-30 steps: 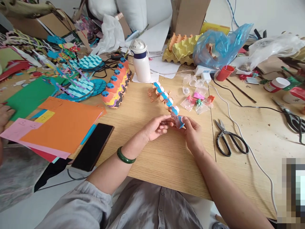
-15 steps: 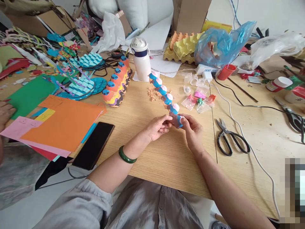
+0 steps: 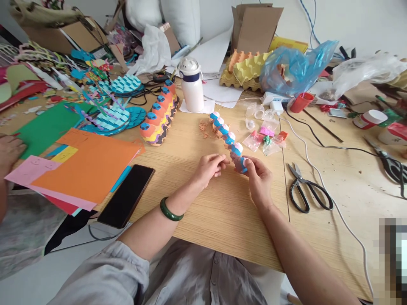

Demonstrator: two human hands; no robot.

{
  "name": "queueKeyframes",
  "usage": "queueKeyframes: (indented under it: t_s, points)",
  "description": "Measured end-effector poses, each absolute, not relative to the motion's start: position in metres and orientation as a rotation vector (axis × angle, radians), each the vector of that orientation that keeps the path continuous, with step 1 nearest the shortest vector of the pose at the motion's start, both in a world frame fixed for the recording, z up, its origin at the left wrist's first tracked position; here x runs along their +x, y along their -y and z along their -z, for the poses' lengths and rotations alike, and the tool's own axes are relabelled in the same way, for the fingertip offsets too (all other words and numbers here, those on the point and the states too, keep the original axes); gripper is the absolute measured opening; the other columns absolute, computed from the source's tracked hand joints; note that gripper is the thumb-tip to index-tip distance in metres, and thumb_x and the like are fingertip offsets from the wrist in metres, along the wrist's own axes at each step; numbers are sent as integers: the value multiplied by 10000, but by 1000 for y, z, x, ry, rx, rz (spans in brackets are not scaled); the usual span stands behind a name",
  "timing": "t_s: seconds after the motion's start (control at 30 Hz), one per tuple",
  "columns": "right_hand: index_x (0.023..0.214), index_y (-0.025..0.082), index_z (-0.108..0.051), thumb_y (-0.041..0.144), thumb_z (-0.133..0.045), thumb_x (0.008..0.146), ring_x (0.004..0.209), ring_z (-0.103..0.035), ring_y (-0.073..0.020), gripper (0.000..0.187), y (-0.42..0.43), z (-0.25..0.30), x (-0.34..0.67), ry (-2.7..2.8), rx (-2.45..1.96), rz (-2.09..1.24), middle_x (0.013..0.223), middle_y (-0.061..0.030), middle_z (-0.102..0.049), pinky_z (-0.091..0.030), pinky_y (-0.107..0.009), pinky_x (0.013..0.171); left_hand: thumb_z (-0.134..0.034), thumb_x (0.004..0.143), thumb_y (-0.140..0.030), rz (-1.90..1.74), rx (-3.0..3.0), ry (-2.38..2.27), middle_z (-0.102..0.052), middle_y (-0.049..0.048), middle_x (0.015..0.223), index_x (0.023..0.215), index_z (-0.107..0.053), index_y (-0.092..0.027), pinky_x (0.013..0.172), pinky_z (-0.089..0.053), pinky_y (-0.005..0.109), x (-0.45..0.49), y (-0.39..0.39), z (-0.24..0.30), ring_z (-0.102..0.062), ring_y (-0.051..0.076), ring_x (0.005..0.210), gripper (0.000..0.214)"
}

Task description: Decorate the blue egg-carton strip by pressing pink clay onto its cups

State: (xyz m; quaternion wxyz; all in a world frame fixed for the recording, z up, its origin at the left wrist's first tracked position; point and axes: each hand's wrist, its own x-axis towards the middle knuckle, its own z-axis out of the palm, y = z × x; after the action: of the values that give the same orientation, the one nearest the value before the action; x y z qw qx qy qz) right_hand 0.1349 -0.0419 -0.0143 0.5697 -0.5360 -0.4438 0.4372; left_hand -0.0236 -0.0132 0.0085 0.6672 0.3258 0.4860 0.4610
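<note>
My right hand [image 3: 260, 178] pinches the near end of a strip of egg carton cups [image 3: 229, 139], its thumb on top. The strip slants away from me over the table; its cups are coloured blue with pale pink lumps on top, and its near end is brown. Beside that end, a small gap to the left, is my left hand [image 3: 212, 167], thumb and fingers drawn together. Whether a small bit lies between those fingertips I cannot make out. Brown crumbs [image 3: 206, 128] lie beside the strip's far part. To the right rest black-handled scissors [image 3: 303, 186].
Small clay bags [image 3: 267, 134] lie beyond the strip. A painted orange egg carton piece [image 3: 161, 111] and a white bottle [image 3: 192, 87] stand further back. Coloured paper [image 3: 85, 165], a phone [image 3: 126, 195] and another person's hand [image 3: 11, 150] are at left. A white cable [image 3: 337, 207] runs down the right.
My left hand has come off the strip's near end and now sits slightly left of it. My right hand still grips the strip. The view has shifted slightly.
</note>
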Motion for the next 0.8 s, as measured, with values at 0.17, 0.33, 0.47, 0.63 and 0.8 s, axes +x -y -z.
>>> queueKeyframes:
  t_s: [0.17,0.33,0.47,0.63,0.8]
  points:
    - [1018,175,-747,587,-690,859,933,-687,-241,445,42,17,134,1142,-1339,-1004,1003,-97,-753,-596,-385,780,-697,814,-268,-1077,782,-1094,-595,-2,698,740,-656,-114,397,-290,157,-23,11,-2,-374,15,452,176]
    - [1032,197,-741,560,-668,897,943,-677,-242,395,46,15,134,1235,-1355,-1028,1025,-106,-726,-592,-327,658,-712,818,-453,-1080,854,-1134,-584,-6,708,732,-614,-150,407,-346,188,-22,14,0,-406,46,478,330]
    - [1100,233,-734,442,-661,941,973,-701,-228,272,50,12,136,1342,-1337,-1000,1103,-99,-714,-610,-303,655,-678,862,-538,-965,960,-1191,-428,-64,514,676,-548,-184,437,-366,202,-25,17,0,-417,69,437,421]
    - [1274,249,-661,179,-717,895,1071,-723,-230,390,53,14,139,1649,-1228,-709,1186,-105,-709,-644,-366,877,-601,923,-589,-795,920,-1276,-456,-52,537,701,-519,-194,455,-401,213,-30,21,-5,-469,84,452,461]
    - [1412,222,-593,99,-687,886,1073,-730,-257,548,55,9,143,1703,-1238,-677,1184,-149,-718,-660,-385,862,-557,955,-586,-649,789,-1354,-423,-53,533,771,-566,-203,424,-390,211,-31,27,-11,-427,91,444,425]
